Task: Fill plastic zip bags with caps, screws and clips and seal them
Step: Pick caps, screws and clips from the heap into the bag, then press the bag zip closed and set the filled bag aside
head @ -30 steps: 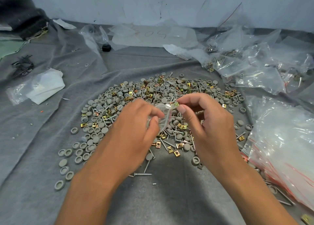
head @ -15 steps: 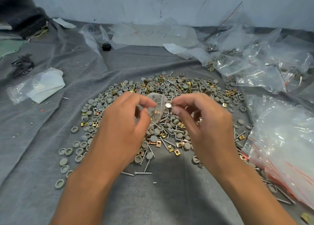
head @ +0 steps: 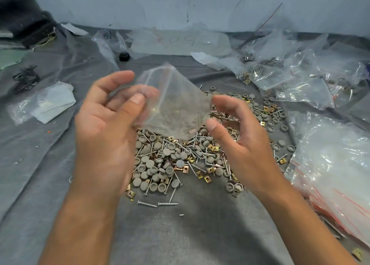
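Note:
A small clear zip bag [head: 176, 104] is lifted above the pile, blurred, its mouth toward the top left. My left hand [head: 108, 128] pinches the bag's left edge between the thumb and the fingers behind it. My right hand [head: 238, 136] is beside the bag's right edge with curved fingers and thumb spread apart, gripping nothing. Below lies the pile of grey caps [head: 160, 164], silver screws [head: 168, 203] and brass clips [head: 201, 174] on the grey cloth [head: 180, 234]. I cannot make out what is inside the bag.
A stack of empty red-striped zip bags [head: 332, 170] lies at the right. Filled and crumpled bags [head: 296, 78] are heaped at the back right. A folded plastic bag [head: 48, 102] and black parts [head: 26, 78] sit at the left. A wall closes the back.
Both hands rose from just above the pile and moved apart. The bag, earlier bunched at my left fingertips while my right fingers pinched a small part, now hangs spread between the hands.

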`<state>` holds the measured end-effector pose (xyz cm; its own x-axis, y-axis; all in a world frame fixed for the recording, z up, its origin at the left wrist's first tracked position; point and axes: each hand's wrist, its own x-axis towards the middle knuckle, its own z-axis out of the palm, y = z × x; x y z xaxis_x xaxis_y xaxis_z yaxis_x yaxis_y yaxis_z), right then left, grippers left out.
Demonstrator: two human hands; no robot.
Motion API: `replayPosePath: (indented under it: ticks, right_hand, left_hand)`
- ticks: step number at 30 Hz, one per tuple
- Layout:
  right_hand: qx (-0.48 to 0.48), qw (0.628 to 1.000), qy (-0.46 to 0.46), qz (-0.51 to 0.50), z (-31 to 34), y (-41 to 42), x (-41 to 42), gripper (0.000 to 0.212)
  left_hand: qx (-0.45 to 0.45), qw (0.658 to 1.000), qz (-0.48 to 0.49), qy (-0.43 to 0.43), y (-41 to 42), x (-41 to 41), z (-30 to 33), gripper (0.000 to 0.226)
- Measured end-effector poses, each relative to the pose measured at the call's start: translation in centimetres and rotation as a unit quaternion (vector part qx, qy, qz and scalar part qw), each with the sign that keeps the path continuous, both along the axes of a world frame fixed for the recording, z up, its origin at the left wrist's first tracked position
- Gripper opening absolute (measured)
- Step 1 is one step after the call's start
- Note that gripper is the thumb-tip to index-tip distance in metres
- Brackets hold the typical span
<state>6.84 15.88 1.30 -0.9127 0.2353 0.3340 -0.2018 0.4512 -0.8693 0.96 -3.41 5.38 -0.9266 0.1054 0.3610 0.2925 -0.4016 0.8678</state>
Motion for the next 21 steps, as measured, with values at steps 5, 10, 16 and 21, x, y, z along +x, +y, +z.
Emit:
replayPosePath:
  ticks: [5,10,16,21]
  right_hand:
    - [-0.072,0.989,-0.082,0.096,-0.3,0.0,-0.8,0.064]
    - [-0.119,0.971,-0.104,0.177,-0.3,-0.8,-1.0,0.056]
    - [-0.153,0.98,0.042,0.121,0.4,-1.5,-0.5,0.015]
    - [-0.108,0.988,0.078,0.076,0.5,-1.5,0.0,0.011]
  left_hand:
    - [0.098,0.973,-0.064,-0.2,-0.3,-0.6,-0.1,0.021]
    - [0.091,0.955,-0.147,-0.242,-0.8,-0.9,-0.4,0.017]
    - [-0.197,0.98,0.005,-0.039,0.2,-0.3,-1.7,0.017]
    - [-0.224,0.974,-0.02,0.004,1.1,0.0,-2.3,0.015]
